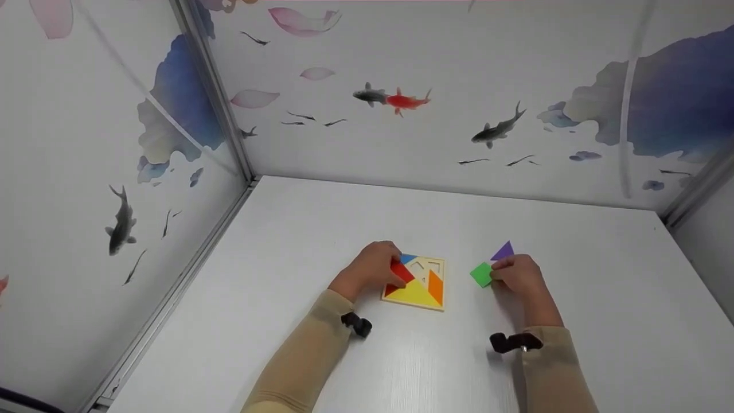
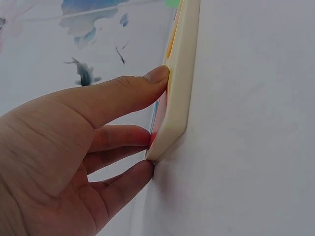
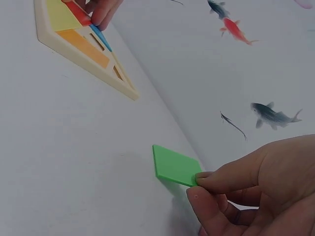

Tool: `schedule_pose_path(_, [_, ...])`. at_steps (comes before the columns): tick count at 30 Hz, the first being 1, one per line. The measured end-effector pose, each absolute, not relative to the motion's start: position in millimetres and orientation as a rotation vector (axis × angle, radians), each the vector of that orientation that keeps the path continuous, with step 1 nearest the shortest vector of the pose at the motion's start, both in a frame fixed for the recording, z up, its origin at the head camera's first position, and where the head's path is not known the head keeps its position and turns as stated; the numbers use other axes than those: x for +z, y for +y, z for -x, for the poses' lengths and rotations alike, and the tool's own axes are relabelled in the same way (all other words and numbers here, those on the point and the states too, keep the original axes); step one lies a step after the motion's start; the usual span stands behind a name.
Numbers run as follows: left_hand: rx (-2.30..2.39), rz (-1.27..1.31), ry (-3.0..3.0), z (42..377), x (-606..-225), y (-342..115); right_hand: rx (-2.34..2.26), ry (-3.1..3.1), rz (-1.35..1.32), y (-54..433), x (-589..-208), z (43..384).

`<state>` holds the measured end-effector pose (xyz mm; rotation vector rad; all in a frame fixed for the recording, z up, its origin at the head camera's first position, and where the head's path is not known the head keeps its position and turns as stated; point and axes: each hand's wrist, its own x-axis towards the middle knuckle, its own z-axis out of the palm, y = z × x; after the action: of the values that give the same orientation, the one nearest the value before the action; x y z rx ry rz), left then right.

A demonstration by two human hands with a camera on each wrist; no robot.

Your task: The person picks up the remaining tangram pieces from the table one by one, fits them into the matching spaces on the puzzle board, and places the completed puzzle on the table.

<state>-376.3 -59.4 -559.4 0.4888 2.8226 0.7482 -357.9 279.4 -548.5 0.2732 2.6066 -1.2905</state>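
- The right hand pinches the green square by one corner; whether its far edge touches the counter cannot be told.
- The left hand holds the left side of the puzzle board, thumb and fingers curved about the red piece.
- So small a pinch could likely let the square twist or slip; a brush from the right hand could nudge the purple triangle just beyond it.
- Uneven pressure from the left hand might skid the board.
- The board lies on the counter, its unfilled slots toward the far right; their edges could catch a tilted piece.
- A gap separates board and square, leaving sideways room; the back wall stands well beyond.
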Motion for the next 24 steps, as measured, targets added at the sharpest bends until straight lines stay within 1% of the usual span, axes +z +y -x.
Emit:
schedule_pose_path(8, [0.749,-0.483,2.826,376,-560,-60,-1.344,2.590,-0.268,276,-550,358])
schedule_pose_path(20, [0.744,-0.555,2.843,378,-560,-61,-1.446,2.512,-0.268,263,-549,360])
schedule_pose_path(24, [0.770,-0.527,2.833,378,-559,-60,-1.443,2.516,-0.266,259,-550,360])
